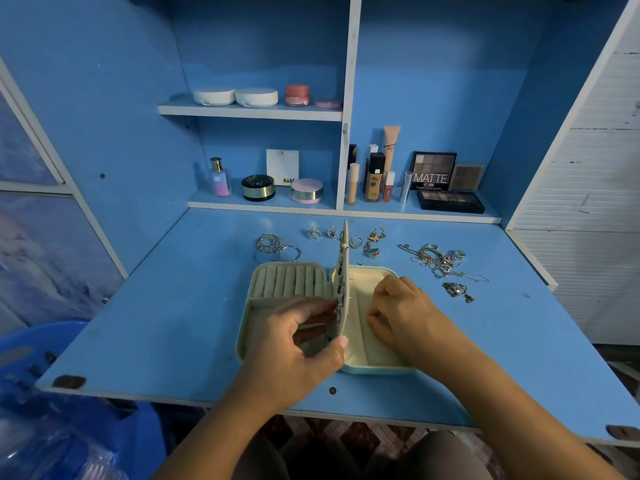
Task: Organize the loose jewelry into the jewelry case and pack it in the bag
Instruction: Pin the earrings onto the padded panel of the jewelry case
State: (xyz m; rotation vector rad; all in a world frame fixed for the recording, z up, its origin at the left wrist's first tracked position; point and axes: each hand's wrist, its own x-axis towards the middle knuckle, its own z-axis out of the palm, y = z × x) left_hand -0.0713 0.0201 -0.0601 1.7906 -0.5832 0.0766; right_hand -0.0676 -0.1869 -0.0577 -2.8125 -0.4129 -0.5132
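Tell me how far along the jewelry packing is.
Early. Done: the case lies open, and a few pieces hang on its flap. In hand: the left hand holds the flap upright; the right hand rests in the right half. Left: hoops, rings, chains lie loose on the desk; no bag in view.

**user1:** anyone catch readable text on that shelf?

**user2:** yep, eyeshadow palette lid (433, 170) said "MATTE", white box (282, 166) had "NUDE", perfume bottle (219, 179) read "SB". The rest was too blurry.

blue plastic item (41, 344) cut off left, jewelry (340, 285) on flap (344, 258) indistinct
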